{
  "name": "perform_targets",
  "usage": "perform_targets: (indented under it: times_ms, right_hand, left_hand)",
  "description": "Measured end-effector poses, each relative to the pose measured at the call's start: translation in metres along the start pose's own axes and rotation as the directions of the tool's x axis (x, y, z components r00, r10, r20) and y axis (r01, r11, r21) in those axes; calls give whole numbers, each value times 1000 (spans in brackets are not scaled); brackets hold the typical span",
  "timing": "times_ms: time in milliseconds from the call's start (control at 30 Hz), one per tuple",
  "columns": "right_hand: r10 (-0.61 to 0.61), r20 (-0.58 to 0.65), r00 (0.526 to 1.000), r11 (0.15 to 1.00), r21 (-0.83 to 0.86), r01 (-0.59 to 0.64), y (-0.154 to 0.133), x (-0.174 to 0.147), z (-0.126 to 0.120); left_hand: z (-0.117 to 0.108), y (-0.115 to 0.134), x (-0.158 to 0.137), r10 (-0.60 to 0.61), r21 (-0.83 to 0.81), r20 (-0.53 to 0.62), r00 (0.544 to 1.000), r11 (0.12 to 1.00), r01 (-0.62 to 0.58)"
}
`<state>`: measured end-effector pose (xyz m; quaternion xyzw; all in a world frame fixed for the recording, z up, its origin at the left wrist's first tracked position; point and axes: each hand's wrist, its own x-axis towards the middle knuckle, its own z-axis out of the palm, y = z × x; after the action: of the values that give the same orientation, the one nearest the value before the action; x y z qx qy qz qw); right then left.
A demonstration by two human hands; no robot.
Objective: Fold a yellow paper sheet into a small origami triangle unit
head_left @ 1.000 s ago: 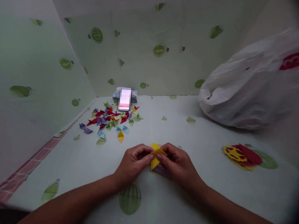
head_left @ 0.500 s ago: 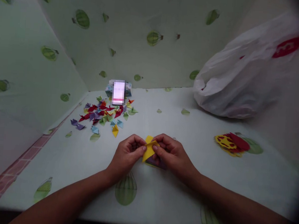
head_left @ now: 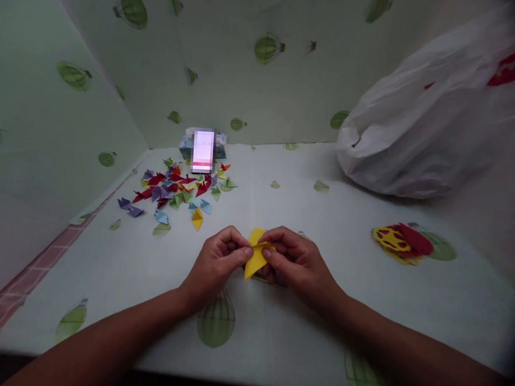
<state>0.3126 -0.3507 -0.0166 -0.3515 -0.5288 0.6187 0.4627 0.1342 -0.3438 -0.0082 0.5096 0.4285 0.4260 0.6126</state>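
Between my hands is a yellow piece of origami paper (head_left: 256, 263), partly folded, with a pointed end hanging down and a flap standing up behind. My left hand (head_left: 223, 257) pinches its left edge between thumb and fingers. On the other side my right hand (head_left: 292, 258) grips it, thumb pressed on the fold. Under the right hand lies a dark purple stack of paper (head_left: 274, 279), mostly hidden by the fingers and the yellow sheet.
Many small folded paper pieces (head_left: 171, 189) in several colours lie at the back left. Behind them a lit phone (head_left: 203, 150) leans on a patterned box (head_left: 220, 146). At right are red and yellow cut-outs (head_left: 399, 242) and a large white plastic bag (head_left: 398, 137).
The view has shifted slightly, so the background sits a little higher. Both hands keep hold of the yellow paper, in almost the same pose.
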Motion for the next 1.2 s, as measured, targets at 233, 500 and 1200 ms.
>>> perform_targets:
  times_ms: [233,500,1200]
  right_hand:
    - [-158,29,987,986,-41,159,-3,-1,-1]
    - [-352,47,935,900,-257,352,-5,0,-3]
    - [-558,292,777,510,-618,599,-4,4,-10]
  left_hand:
    - [-2,-6,-2,-18,-85,29,999,996,20]
    - [-2,-2,1,-61,-16,80,995,998,63]
    - [-1,1,1,-31,43,38,999,999,30]
